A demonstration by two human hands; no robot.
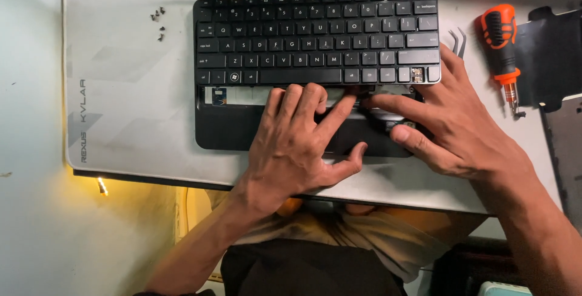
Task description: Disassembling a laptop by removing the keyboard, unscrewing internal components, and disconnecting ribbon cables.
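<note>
A small black laptop (pixel 224 129) lies open on a grey desk mat, its keyboard (pixel 315 41) lifted loose so a strip of the frame below shows. My left hand (pixel 297 144) rests flat on the palm rest, fingers spread, fingertips touching the keyboard's lower edge. My right hand (pixel 451 123) presses at the keyboard's lower right, index finger pointing left beneath that edge, thumb on the palm rest. Neither hand holds a tool. One key near the lower right corner has its cap off.
Several tiny screws (pixel 158 20) lie on the grey desk mat (pixel 121 102) at upper left. An orange-and-black screwdriver (pixel 502 47) and metal tweezers (pixel 459 40) lie to the right, beside a black panel (pixel 555 53). The mat's front edge runs near my body.
</note>
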